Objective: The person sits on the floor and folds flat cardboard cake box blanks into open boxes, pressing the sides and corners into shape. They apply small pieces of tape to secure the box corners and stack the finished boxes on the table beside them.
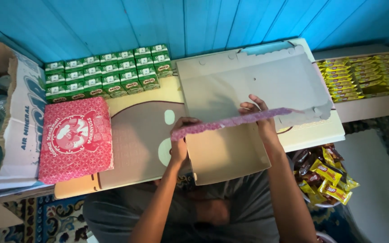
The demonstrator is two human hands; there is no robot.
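Note:
A flat, unfolded cardboard box (248,85) lies grey side up on the low table (131,148) in front of me. Its near side flap (230,122), pink-patterned on the outside, is raised upright between my hands. My left hand (179,144) grips the flap's left end. My right hand (258,114) holds the flap near its middle, fingers over the top edge. A closed pink patterned box (75,139) lies on the table to the left.
Rows of small green drink cartons (106,74) stand at the table's back left. A cardboard carton (21,121) sits at far left. Yellow snack packets (361,76) fill a shelf at right. More wrapped snacks (325,175) lie in a bowl by my right arm. Blue plank wall behind.

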